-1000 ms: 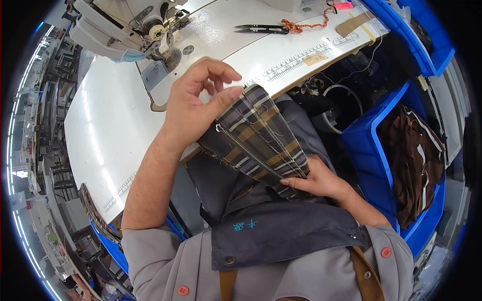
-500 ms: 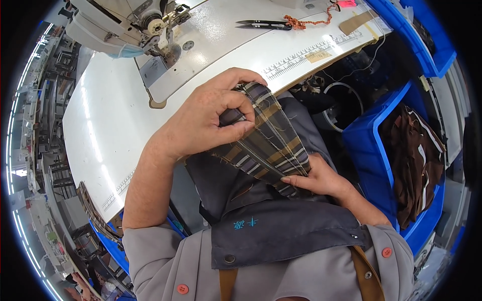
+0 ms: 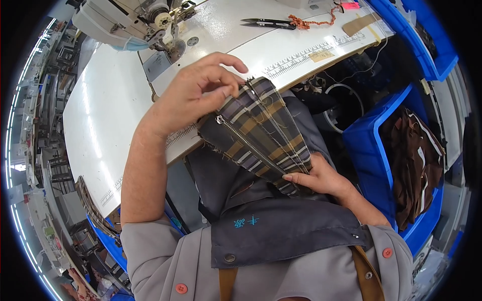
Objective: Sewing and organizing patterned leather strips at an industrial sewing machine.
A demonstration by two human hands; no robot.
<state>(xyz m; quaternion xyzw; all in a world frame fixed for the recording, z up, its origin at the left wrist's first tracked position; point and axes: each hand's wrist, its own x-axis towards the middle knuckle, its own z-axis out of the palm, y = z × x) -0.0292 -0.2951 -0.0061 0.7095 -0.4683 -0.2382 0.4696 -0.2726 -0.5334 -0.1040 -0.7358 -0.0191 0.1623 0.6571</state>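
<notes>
A piece of dark plaid fabric (image 3: pixel 266 123), with brown, purple and white bands and frayed edges, slants over my lap. A metal zipper (image 3: pixel 246 140) runs down it, with its slider near the upper left corner. My right hand (image 3: pixel 324 175) grips the lower right end, thumb on top and the other fingers hidden beneath. At the fabric's upper left edge is my left hand (image 3: pixel 203 90), its index finger lifted away and its thumb and other fingers bent beside the edge. No cloth shows between those fingers.
A sewing machine (image 3: pixel 135 22) stands on the white table (image 3: pixel 95 130) at the upper left. Black thread snips (image 3: pixel 268 23) and an orange cord (image 3: pixel 321 22) lie at the back. On the right, a blue bin (image 3: pixel 369 135) contains brown fabric (image 3: pixel 411 165).
My left hand has moved up and left off the fabric's face, its index finger lifting. The upper left corner has spread out, showing the zipper slider. My right hand keeps its grip.
</notes>
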